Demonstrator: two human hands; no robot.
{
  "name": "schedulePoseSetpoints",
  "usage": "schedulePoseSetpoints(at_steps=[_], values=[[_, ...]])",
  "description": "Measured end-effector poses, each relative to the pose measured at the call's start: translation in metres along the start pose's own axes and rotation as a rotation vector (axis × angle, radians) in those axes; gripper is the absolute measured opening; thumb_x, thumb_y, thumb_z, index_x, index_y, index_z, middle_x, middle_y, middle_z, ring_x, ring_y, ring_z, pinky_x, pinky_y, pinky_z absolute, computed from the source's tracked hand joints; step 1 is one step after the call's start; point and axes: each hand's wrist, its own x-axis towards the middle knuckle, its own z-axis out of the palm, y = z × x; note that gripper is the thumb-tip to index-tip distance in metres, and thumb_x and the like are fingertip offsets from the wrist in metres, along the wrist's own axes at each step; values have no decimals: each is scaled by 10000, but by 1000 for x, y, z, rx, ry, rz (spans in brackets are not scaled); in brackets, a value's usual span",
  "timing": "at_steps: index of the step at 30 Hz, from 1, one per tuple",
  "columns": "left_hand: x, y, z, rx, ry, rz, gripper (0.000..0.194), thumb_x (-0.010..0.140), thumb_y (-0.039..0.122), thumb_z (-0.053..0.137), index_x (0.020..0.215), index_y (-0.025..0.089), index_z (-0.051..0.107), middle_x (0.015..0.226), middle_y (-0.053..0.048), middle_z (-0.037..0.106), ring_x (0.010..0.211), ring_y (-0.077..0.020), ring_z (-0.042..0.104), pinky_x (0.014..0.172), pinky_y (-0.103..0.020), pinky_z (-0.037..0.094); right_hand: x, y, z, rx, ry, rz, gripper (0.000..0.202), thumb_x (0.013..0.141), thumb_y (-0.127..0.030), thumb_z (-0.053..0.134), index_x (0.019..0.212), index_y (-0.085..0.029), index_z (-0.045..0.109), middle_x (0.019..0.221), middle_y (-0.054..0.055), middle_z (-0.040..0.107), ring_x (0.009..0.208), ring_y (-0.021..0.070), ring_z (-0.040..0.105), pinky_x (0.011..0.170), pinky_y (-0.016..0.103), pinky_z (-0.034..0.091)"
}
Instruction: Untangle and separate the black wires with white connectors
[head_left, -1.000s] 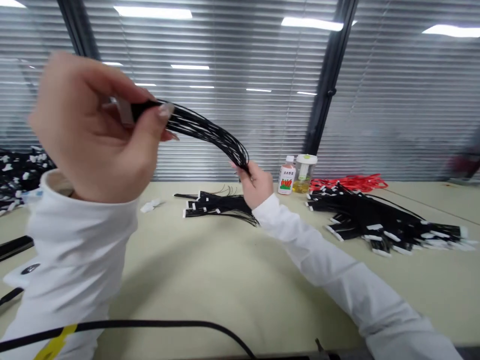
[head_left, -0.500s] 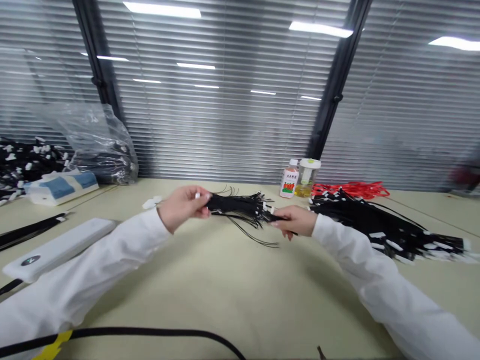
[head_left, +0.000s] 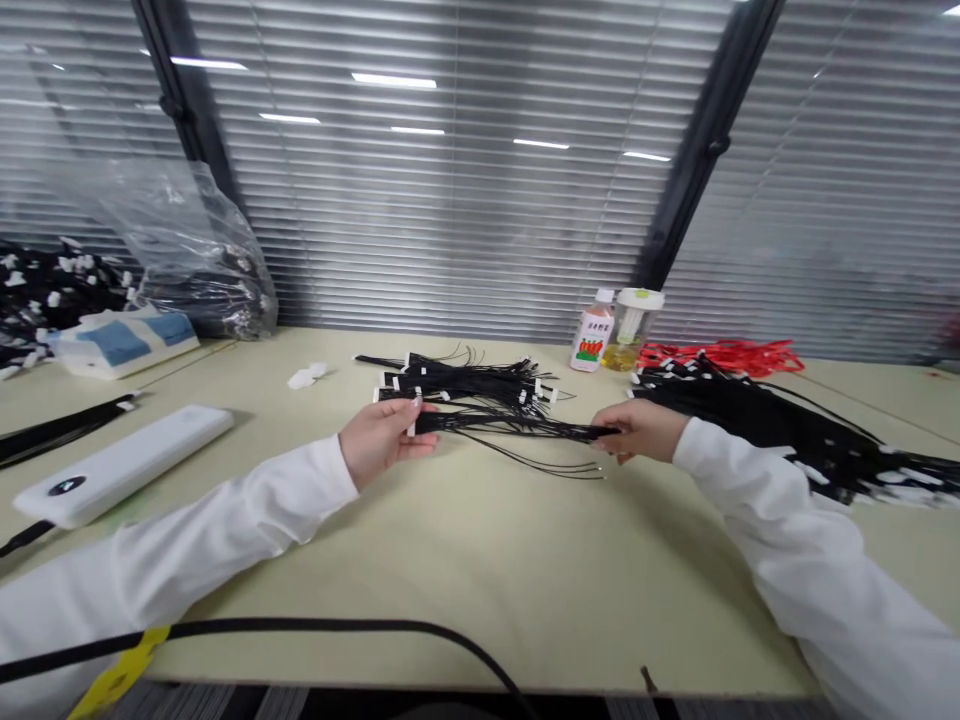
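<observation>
A bundle of thin black wires [head_left: 510, 424] stretches level between my two hands over the table. My left hand [head_left: 384, 436] pinches its left end, close to a white connector, with the lower fingers spread beneath. Closed round the wires' right end is my right hand [head_left: 637, 430]. A few loose strands hang from the bundle and curve to the right below it. Just behind lies a pile of black wire harnesses [head_left: 469, 380] with white connectors at both ends. Whether the held wires touch that pile I cannot tell.
At right lie a larger heap of black harnesses [head_left: 757, 425] and red wires [head_left: 724, 355], beside a drink bottle [head_left: 592, 332] and a lidded jar [head_left: 631, 330]. Leftward are a white power bank [head_left: 127, 465], a tissue pack [head_left: 124, 342] and a plastic bag [head_left: 202, 270]. A black cable [head_left: 315, 626] crosses the front.
My right hand has moved right, away from my left, and the wires between them are drawn out longer. The pile behind now shows more fully. The camera view has tilted down.
</observation>
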Motion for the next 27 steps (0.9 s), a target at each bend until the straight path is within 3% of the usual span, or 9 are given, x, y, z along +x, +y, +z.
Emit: schedulePoseSetpoints(at_steps=[3, 7, 11, 17, 21, 24, 27], values=[[3, -5, -1, -48, 7, -24, 203, 759, 301, 513, 852, 131, 574, 702, -38, 602, 643, -111, 618, 630, -223, 539, 3, 6, -1, 51, 173, 61, 337, 615, -454, 574, 748, -146, 613, 497, 13, 565, 446, 107, 550, 430, 201, 446], [6, -7, -1, -82, 35, -43, 220, 771, 314, 487, 859, 129, 567, 655, -39, 589, 665, -123, 618, 682, -258, 538, 6, 11, -4, 124, 378, -31, 422, 604, -461, 587, 861, -129, 624, 554, 36, 599, 491, 117, 565, 506, 237, 487], [8, -3, -4, -92, 34, -5, 170, 740, 254, 522, 836, 129, 583, 668, -45, 606, 692, -137, 620, 780, -315, 517, 3, 8, -5, 72, 496, -71, 436, 604, -474, 590, 879, -139, 624, 594, 42, 613, 520, 123, 567, 568, 264, 491], [2, 11, -11, -62, -129, 332, 152, 608, 200, 649, 742, 129, 632, 937, -73, 624, 857, -195, 596, 900, -388, 439, -3, -1, -7, -205, 854, -336, 245, 658, -409, 575, 727, -181, 630, 756, 47, 625, 672, 136, 564, 625, 272, 472], [0, 11, -17, 167, -189, 558, 249, 614, 211, 666, 856, 167, 634, 994, -70, 603, 932, -188, 554, 818, -317, 470, 2, 1, -5, -156, 1074, -512, 136, 617, -312, 635, 680, -193, 619, 857, 55, 608, 838, 173, 566, 654, 283, 491], [3, 6, -18, 313, -209, 656, 295, 631, 172, 651, 923, 168, 611, 1019, -82, 591, 924, -168, 547, 757, -255, 461, 6, 4, -1, 99, 1094, -563, 134, 588, -243, 660, 710, -205, 623, 969, 51, 581, 938, 186, 549, 726, 303, 502], [6, 0, -17, 374, -222, 681, 272, 650, 147, 628, 921, 160, 607, 1012, -84, 593, 950, -159, 536, 793, -242, 435, 7, 8, 4, 443, 910, -584, 156, 613, -238, 642, 768, -236, 626, 1031, 29, 569, 978, 184, 544, 785, 329, 494]])
